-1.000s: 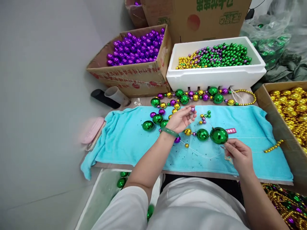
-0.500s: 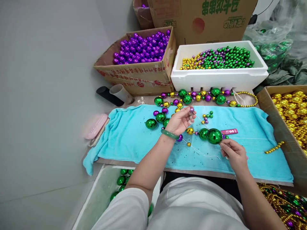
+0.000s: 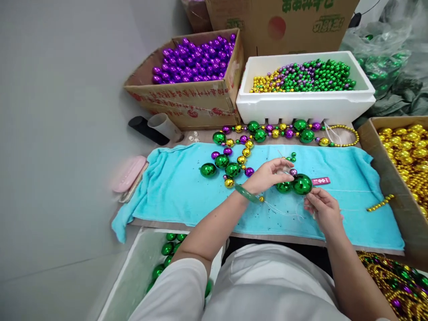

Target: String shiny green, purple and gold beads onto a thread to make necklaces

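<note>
My left hand (image 3: 267,175), with a green bangle at its wrist, is closed at the fingertips on a small purple bead (image 3: 293,172). That bead sits close against a large green bead (image 3: 302,184). My right hand (image 3: 323,206) pinches the lower right side of the large green bead. A second large green bead (image 3: 283,187) lies just left of it, partly under my left hand. A thin needle-like line rises above my left fingers. Loose white thread (image 3: 284,213) trails over the towel, and a small gold bead (image 3: 261,199) lies by my left wrist.
A blue towel (image 3: 187,196) covers the table, with small green beads (image 3: 293,157) and a pink tag (image 3: 321,180) on it. A finished-looking bead string (image 3: 267,129) runs along the back. Behind stand a carton of purple balls (image 3: 187,100) and a white foam box (image 3: 304,104).
My left hand has moved down and right, bringing the small purple bead from up on the thread to the large green bead. My right hand has barely moved.
</note>
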`<state>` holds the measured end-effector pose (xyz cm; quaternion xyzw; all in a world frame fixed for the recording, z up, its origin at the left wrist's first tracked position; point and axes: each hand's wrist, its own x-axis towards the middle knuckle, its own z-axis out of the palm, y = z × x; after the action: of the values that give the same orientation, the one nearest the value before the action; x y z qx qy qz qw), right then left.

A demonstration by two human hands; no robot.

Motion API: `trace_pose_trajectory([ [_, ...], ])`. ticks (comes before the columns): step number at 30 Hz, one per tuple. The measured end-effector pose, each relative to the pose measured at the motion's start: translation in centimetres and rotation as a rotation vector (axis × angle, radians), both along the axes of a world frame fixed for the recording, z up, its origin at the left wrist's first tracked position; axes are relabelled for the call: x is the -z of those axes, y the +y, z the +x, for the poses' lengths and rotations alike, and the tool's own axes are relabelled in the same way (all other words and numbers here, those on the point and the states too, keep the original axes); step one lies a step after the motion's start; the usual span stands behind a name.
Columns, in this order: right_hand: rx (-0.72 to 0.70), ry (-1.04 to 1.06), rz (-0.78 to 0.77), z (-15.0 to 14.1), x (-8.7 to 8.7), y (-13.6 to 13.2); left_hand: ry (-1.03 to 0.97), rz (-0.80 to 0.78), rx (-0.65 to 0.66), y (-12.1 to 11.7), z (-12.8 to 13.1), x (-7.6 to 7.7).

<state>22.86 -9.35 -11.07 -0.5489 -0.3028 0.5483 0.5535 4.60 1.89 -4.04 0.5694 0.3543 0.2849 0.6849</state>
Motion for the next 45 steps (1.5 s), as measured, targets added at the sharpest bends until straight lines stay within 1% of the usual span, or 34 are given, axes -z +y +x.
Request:
trace_pose_trajectory([
  [1, 0.026, 0.023, 0.022, 0.3, 0.0, 0.0, 0.070, 0.059, 0.032, 0.6, -0.1, 0.2],
  [2, 0.053, 0.038, 0.040, 0.7, 0.0, 0.0, 0.166, 0.140, 0.027, 1.4, -0.2, 0.5],
  [6, 0.140, 0.065, 0.063, 2.2, -0.4, -0.2, 0.733, 0.561, -0.125, 5.1, -1.4, 1.6],
  [8, 0.186, 0.083, 0.062, 2.8, -0.7, -0.4, 0.973, 0.706, -0.149, 6.7, -2.6, 1.6],
  [9, 0.203, 0.093, 0.057, 3.0, -0.8, -0.5, 1.064, 0.741, -0.145, 7.3, -3.2, 1.4],
  [11, 0.223, 0.112, 0.046, 3.3, -1.0, -0.6, 1.217, 0.744, -0.108, 8.1, -4.7, 0.9],
  [14, 0.225, 0.128, 0.038, 3.4, -1.1, -0.7, 1.414, 0.670, -0.028, 8.6, -6.5, 0.4],
  [16, 0.219, 0.120, 0.046, 3.3, -1.0, -0.5, 1.494, 0.624, -0.008, 8.6, -7.3, 0.5],
  [18, 0.202, 0.099, 0.064, 3.1, -0.9, -0.4, 1.512, 0.576, 0.005, 8.5, -7.7, 0.9],
  [20, 0.180, 0.071, 0.082, 2.8, -0.7, -0.2, 1.463, 0.519, -0.004, 8.3, -7.7, 1.4],
  [22, 0.154, 0.042, 0.085, 2.5, -0.6, -0.2, 1.400, 0.498, -0.036, 8.0, -7.7, 1.6],
  [23, 0.141, 0.028, 0.083, 2.4, -0.5, -0.2, 1.334, 0.495, -0.083, 7.8, -7.6, 1.6],
  [24, 0.126, 0.014, 0.079, 2.1, -0.5, -0.3, 1.224, 0.480, -0.152, 7.5, -7.5, 1.5],
  [25, 0.106, 0.004, 0.074, 1.9, -0.4, -0.4, 1.057, 0.437, -0.233, 7.1, -7.3, 1.3],
  [26, 0.084, -0.001, 0.070, 1.5, -0.3, -0.5, 0.832, 0.353, -0.313, 6.6, -7.1, 1.1],
  [28, 0.029, 0.000, 0.066, 0.7, 0.0, -0.7, 0.295, 0.067, -0.420, 5.5, -6.6, 0.5],
  [29, 0.002, 0.003, 0.066, 0.2, 0.1, -0.7, 0.063, -0.094, -0.433, 4.9, -6.2, 0.2],
  [30, -0.021, 0.005, 0.068, -0.3, 0.2, -0.8, -0.126, -0.235, -0.441, 4.3, -5.8, -0.1],
  [31, -0.037, 0.007, 0.071, -0.8, 0.3, -0.8, -0.264, -0.347, -0.451, 3.7, -5.5, -0.3],
  [32, -0.050, 0.007, 0.073, -1.2, 0.4, -0.8, -0.358, -0.428, -0.467, 3.2, -5.1, -0.5],
  [34, -0.070, 0.003, 0.077, -1.8, 0.5, -0.8, -0.456, -0.527, -0.503, 2.4, -4.6, -0.8],
  [37, -0.087, -0.011, 0.076, -2.0, 0.4, -0.9, -0.530, -0.597, -0.502, 1.8, -4.2, -0.9],
  [41, -0.073, -0.038, 0.052, -1.7, 0.2, -0.9, -0.596, -0.612, -0.486, 1.6, -4.2, -1.0],
  [45, -0.058, -0.051, 0.023, -1.4, 0.2, -0.8, -0.608, -0.615, -0.496, 1.4, -4.0, -1.0],
])
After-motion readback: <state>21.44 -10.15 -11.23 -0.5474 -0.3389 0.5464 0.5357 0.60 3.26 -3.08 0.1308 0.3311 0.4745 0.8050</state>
